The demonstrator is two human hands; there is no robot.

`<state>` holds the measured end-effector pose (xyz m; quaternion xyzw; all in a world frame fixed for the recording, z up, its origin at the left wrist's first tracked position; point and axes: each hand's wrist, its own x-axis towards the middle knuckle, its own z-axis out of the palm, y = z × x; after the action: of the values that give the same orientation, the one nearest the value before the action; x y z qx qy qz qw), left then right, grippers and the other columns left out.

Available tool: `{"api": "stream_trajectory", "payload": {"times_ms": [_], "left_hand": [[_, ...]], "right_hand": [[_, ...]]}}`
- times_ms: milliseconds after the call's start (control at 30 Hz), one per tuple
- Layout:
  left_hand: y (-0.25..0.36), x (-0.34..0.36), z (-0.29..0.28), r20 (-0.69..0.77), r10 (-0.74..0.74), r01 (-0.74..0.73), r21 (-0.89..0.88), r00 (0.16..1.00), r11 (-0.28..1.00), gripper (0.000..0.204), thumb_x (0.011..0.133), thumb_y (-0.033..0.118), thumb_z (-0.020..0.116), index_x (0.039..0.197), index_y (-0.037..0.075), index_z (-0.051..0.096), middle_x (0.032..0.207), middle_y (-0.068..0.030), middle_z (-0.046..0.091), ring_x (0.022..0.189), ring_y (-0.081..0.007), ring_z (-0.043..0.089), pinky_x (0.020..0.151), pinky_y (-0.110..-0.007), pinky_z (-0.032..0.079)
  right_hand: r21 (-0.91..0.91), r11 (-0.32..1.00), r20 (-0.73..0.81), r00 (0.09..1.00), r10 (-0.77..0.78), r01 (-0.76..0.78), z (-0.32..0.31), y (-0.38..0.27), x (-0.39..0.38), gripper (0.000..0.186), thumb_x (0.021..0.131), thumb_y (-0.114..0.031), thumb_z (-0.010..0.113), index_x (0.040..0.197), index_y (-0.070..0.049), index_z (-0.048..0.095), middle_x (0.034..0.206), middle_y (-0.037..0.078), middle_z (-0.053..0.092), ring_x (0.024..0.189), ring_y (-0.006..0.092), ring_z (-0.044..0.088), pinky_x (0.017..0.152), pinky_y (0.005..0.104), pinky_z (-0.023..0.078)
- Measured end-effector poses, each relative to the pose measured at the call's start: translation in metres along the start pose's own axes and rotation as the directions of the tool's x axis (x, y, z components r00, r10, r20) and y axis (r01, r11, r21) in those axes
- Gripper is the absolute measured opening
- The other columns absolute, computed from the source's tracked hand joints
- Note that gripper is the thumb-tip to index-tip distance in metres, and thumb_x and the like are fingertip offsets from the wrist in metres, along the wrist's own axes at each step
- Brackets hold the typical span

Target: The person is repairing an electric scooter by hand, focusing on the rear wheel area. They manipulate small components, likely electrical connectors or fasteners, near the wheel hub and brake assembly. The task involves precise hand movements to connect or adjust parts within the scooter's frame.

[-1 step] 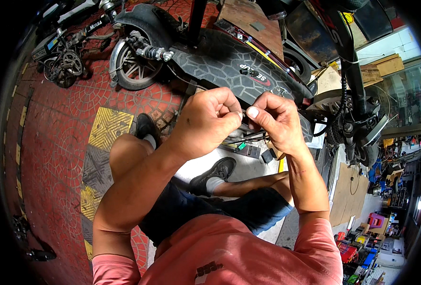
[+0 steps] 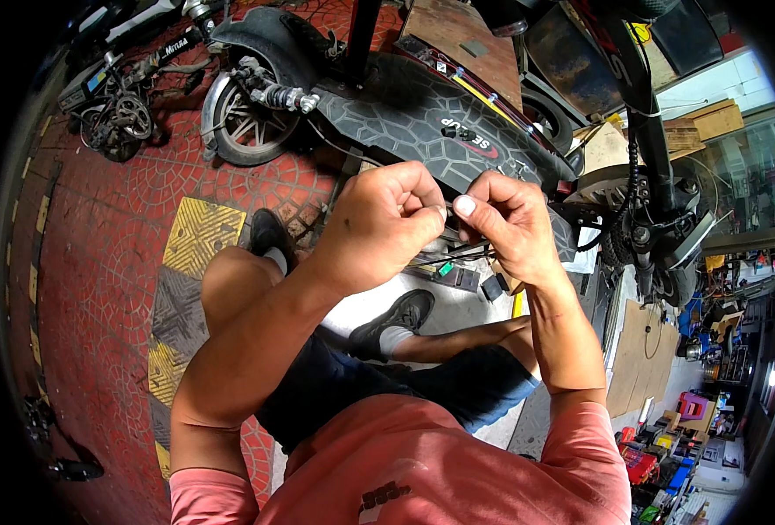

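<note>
Over red patterned tiles on the left and a pale floor in the middle, sitting with the knees apart, wearing a faded red shirt, dark shorts and dark shoes. Facing a black scooter deck with a grey crackle pattern, and holding both forearms up so that the hands are overlapping its near edge in view. With the left hand, pressing thumb and forefinger together on a small dark piece, too small to identify. With the right hand, clamping the fingers on the same piece from the other side. Holding it raised between the two hands, thumb tips pointing toward each other, just apart. Hovering above thin black cables, a small green part and, near the right wrist, a dark block. Taking in, toward the upper left, a wheel beside a coil-spring shock absorber, and farther out a heap of metal parts. Taking in, on the right, a brown cardboard sheet, a pink plastic item and a red case.
</note>
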<state>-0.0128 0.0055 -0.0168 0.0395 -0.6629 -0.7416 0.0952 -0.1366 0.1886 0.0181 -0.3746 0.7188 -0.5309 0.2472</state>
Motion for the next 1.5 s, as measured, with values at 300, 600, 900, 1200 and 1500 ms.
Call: {"api": "stream_trajectory", "payload": {"times_ms": [300, 600, 900, 1200, 1500], "left_hand": [[-0.005, 0.004, 0.000, 0.007, -0.064, 0.065, -0.038, 0.998, 0.997, 0.004, 0.098, 0.005, 0.070, 0.099, 0.001, 0.068, 0.080, 0.0021, 0.064, 0.069, -0.0013, 0.053, 0.058, -0.023, 0.039], [0.006, 0.012, -0.008, 0.128, -0.310, 0.336, -0.384, 0.942, 0.860, 0.013, 0.097, 0.013, 0.071, 0.100, 0.001, 0.070, 0.078, -0.0033, 0.064, 0.053, -0.0031, 0.046, 0.045, -0.020, 0.034], [0.011, 0.013, -0.013, 0.148, -0.387, 0.413, -0.382, 0.910, 0.827, 0.012, 0.098, 0.012, 0.070, 0.100, -0.001, 0.070, 0.077, -0.0049, 0.063, 0.051, -0.0050, 0.046, 0.043, -0.022, 0.036], [0.007, 0.017, -0.018, 0.271, -0.453, 0.528, -0.453, 0.849, 0.719, 0.017, 0.103, 0.017, 0.067, 0.102, 0.000, 0.069, 0.077, -0.0040, 0.061, 0.045, -0.0067, 0.043, 0.043, -0.027, 0.041], [0.009, 0.023, -0.018, 0.268, -0.477, 0.547, -0.407, 0.837, 0.731, 0.019, 0.106, 0.019, 0.064, 0.105, 0.000, 0.069, 0.074, -0.0028, 0.060, 0.046, -0.0068, 0.046, 0.046, -0.028, 0.045]], "right_hand": [[0.134, 0.984, -0.008, 0.993, 0.120, -0.118, 0.003, 0.004, 0.001, 0.023, 0.106, -0.019, 0.075, 0.090, -0.003, 0.071, 0.076, 0.001, 0.070, 0.068, 0.0062, 0.060, 0.061, 0.0250, 0.047], [0.262, 0.960, 0.072, 0.994, 0.082, -0.099, -0.010, -0.001, 0.011, 0.014, 0.101, -0.008, 0.077, 0.108, 0.003, 0.074, 0.096, 0.005, 0.075, 0.081, 0.0103, 0.068, 0.076, 0.0252, 0.056], [0.168, 0.979, 0.166, 0.982, 0.087, -0.115, -0.017, 0.000, 0.027, 0.017, 0.101, -0.014, 0.077, 0.098, 0.002, 0.074, 0.083, 0.006, 0.073, 0.072, 0.0110, 0.065, 0.068, 0.0256, 0.052], [0.300, 0.891, 0.316, 0.917, 0.244, -0.341, -0.022, 0.004, 0.040, 0.020, 0.101, -0.017, 0.076, 0.091, 0.001, 0.074, 0.074, 0.004, 0.068, 0.066, 0.0102, 0.062, 0.059, 0.0242, 0.046], [0.296, 0.857, 0.435, 0.858, 0.273, -0.422, -0.030, 0.013, 0.056, 0.027, 0.101, -0.022, 0.076, 0.082, -0.004, 0.070, 0.066, 0.002, 0.062, 0.051, 0.0067, 0.049, 0.048, 0.0231, 0.033]]}}
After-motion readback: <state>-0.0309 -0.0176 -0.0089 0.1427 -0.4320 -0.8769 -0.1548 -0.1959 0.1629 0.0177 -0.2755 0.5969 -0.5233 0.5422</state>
